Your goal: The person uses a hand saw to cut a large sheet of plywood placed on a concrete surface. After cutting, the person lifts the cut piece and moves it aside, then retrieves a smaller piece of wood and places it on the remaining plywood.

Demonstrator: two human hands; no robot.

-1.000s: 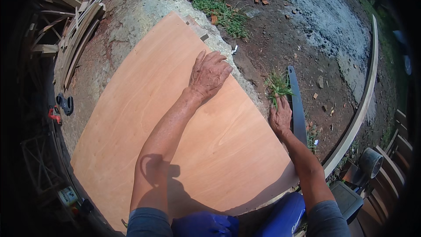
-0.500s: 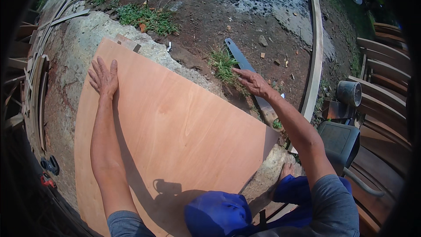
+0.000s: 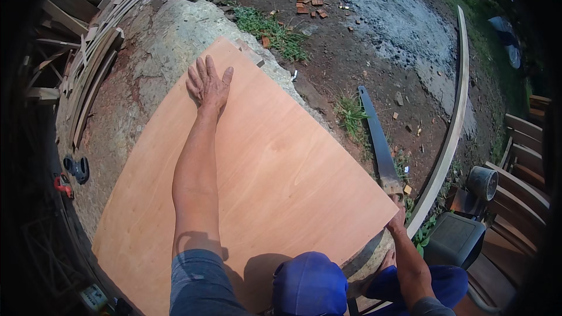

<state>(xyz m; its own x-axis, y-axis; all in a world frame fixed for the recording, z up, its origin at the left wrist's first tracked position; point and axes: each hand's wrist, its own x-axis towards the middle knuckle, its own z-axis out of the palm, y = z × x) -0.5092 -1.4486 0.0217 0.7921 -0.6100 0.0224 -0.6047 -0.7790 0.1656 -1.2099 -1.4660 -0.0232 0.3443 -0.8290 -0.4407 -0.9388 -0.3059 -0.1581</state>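
A large sheet of light-brown plywood spreads in front of me, its far corner pointing away. My left hand lies flat on it near that corner, fingers spread. Off the sheet's right edge a handsaw rests on the dirt, blade pointing away. At the saw's handle is my right hand, closed round its near end. The plywood's right corner lies next to this hand, and the fingers are only partly visible. Below, my blue-clad knee is against the sheet.
Curved wooden strips lie at left beside a red-handled tool. A long timber runs along the right. Beyond it stand a bucket, a dark plastic chair and stacked curved boards. Brick pieces lie far off.
My right hand has come down from above the saw blade to its handle. The left hand stays on the plywood. The whole view has swung, so the scene sits farther right.
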